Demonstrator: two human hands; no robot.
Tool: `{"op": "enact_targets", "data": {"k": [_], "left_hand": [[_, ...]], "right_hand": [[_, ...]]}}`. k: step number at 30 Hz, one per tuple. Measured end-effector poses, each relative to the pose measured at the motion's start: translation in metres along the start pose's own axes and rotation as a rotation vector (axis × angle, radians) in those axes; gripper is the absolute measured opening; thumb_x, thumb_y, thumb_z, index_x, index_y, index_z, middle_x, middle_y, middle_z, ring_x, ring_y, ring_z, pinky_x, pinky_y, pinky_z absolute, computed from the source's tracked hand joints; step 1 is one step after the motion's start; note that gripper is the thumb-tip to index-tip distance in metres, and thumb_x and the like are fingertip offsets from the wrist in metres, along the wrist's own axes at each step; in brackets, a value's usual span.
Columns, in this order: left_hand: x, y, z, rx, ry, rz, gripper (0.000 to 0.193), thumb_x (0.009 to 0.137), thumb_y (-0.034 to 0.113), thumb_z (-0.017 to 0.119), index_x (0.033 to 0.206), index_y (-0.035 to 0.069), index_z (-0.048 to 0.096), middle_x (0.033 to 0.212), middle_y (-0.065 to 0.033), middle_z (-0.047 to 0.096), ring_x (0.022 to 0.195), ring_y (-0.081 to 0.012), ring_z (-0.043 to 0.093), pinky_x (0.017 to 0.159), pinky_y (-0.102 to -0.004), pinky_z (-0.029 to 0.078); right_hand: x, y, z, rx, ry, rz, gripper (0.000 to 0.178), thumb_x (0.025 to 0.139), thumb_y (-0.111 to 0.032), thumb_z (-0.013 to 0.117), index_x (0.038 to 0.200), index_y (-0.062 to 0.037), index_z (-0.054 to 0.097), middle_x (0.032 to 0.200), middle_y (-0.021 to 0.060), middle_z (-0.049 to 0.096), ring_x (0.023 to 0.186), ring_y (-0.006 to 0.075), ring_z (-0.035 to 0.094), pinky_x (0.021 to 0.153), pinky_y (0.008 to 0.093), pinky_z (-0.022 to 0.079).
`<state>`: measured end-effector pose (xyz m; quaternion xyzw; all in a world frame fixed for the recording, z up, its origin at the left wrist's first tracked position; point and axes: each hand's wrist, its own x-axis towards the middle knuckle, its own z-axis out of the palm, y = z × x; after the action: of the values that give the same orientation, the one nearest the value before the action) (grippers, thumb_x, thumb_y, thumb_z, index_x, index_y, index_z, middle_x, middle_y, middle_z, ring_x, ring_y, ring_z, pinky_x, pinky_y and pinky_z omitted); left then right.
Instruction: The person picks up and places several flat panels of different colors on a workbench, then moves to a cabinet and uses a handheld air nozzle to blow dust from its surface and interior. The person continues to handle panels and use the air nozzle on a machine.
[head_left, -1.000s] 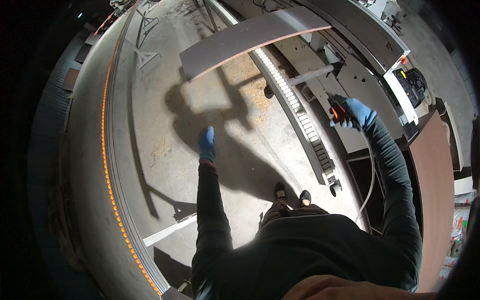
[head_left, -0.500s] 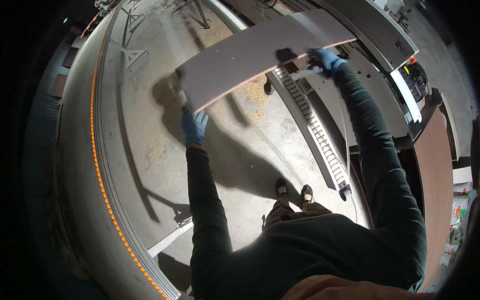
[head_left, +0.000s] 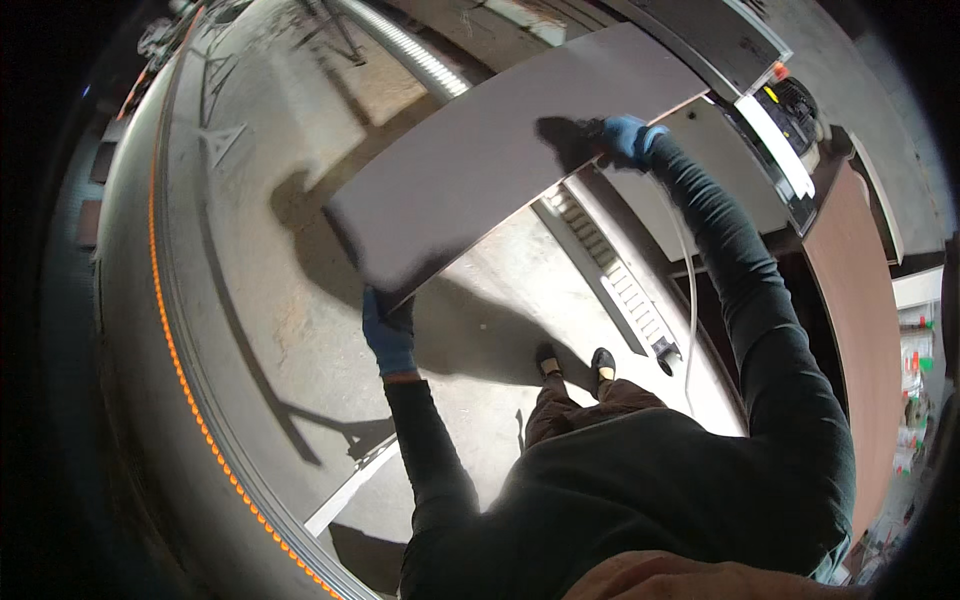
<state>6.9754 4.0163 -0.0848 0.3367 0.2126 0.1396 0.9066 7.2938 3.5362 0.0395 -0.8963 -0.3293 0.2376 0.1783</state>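
Note:
A long dark brown-grey board [head_left: 500, 150] is held up in front of me, slanting from lower left to upper right. My left hand [head_left: 389, 332], in a blue glove, grips its near left corner; part of the fingers is hidden beneath the board. On the near long edge, towards the right end, my right hand [head_left: 630, 140] is closed in a blue glove, its fingertips in shadow. The far right part of the board lies over or just above a machine [head_left: 715, 160] with a light grey surface; whether they touch I cannot tell.
Below the board runs a slatted roller track [head_left: 610, 262] beside the machine. On the left curves a long rail with orange rollers [head_left: 190, 400]. A large brown panel [head_left: 855, 290] stands at the right, near a dark motor [head_left: 790, 115]. A pale hose [head_left: 690, 280] hangs beside the track.
The board's left end has come nearer to me and tilted, showing more of its top face. My left hand has moved nearer with it; both hands keep their hold.

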Motion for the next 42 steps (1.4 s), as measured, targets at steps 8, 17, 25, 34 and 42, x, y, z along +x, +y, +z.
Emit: {"op": "enact_targets", "data": {"k": [8,17,25,34,42], "left_hand": [[-0.107,-0.095,0.074,-0.329,0.021,-0.141,0.058,0.104,0.052,0.053,0.147,0.013,0.054,0.145,-0.0109,0.06,0.133,-0.0293,0.056,0.116,-0.0488,0.044],[-0.174,-0.2,0.162,-0.591,-0.564,-0.561,0.043,0.096,0.048,0.067,0.119,0.012,0.071,0.106,-0.0039,0.067,0.094,-0.0201,0.062,0.084,-0.037,0.052],[-0.248,-0.244,0.18,-0.112,0.264,-0.057,0.032,0.093,0.038,0.071,0.107,0.01,0.075,0.107,-0.0055,0.077,0.089,-0.0232,0.072,0.081,-0.0372,0.059],[-0.309,-0.269,0.14,-0.2,0.007,-0.131,0.045,0.092,0.036,0.074,0.124,0.004,0.071,0.124,-0.015,0.072,0.111,-0.0306,0.069,0.105,-0.0462,0.054],[-0.31,-0.319,0.178,0.232,-0.031,0.137,0.042,0.101,0.033,0.065,0.131,0.003,0.065,0.132,-0.014,0.068,0.121,-0.0283,0.063,0.11,-0.0433,0.049]], "right_hand": [[-0.167,0.126,-0.025,0.016,0.239,0.661,0.026,0.086,-0.015,0.082,0.098,-0.0001,0.064,0.069,0.0094,0.066,0.055,0.0192,0.063,0.05,0.0356,0.053],[-0.352,0.05,0.01,0.768,-0.181,0.275,0.048,0.105,-0.047,0.046,0.11,-0.0032,0.063,0.077,0.0135,0.072,0.048,0.0104,0.057,0.044,0.0287,0.049],[-0.69,0.273,0.028,0.153,0.608,1.201,0.045,0.101,-0.036,0.048,0.13,-0.0049,0.064,0.09,0.0234,0.074,0.075,0.0361,0.074,0.076,0.0477,0.058],[-0.766,0.299,0.054,0.706,0.395,1.141,0.039,0.099,-0.041,0.053,0.093,-0.0049,0.067,0.077,0.0055,0.073,0.06,0.0139,0.064,0.045,0.0308,0.045],[-0.811,0.416,0.04,0.28,0.568,1.008,0.031,0.099,-0.03,0.058,0.096,0.0001,0.066,0.087,0.0154,0.073,0.073,0.0277,0.072,0.065,0.041,0.056]]}}
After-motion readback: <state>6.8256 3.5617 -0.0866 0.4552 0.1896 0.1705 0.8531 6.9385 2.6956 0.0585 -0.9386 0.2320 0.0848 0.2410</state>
